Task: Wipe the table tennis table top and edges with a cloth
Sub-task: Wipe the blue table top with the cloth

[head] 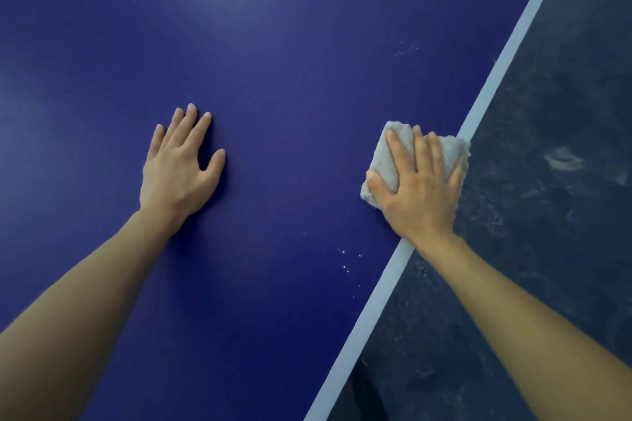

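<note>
Cloth (pixel 386 161), folded, under my right hand (pixel 417 188): fingers spread flat, pressing it onto the table (pixel 273 61) at the white edge line (pixel 496 79), which runs diagonally ahead. Specks (pixel 345 260) lie behind it. Left hand (pixel 178 167) flat, well apart. No containers.

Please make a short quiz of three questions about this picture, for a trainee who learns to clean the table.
1. True or false: the left hand lies flat on the blue table top and holds nothing.
2. Where does the cloth sit? A) in the middle of the table B) at the white edge line C) on the floor
3. Fill in: the right hand presses on the ____.

Key: 1 true. 2 B. 3 cloth.
</note>
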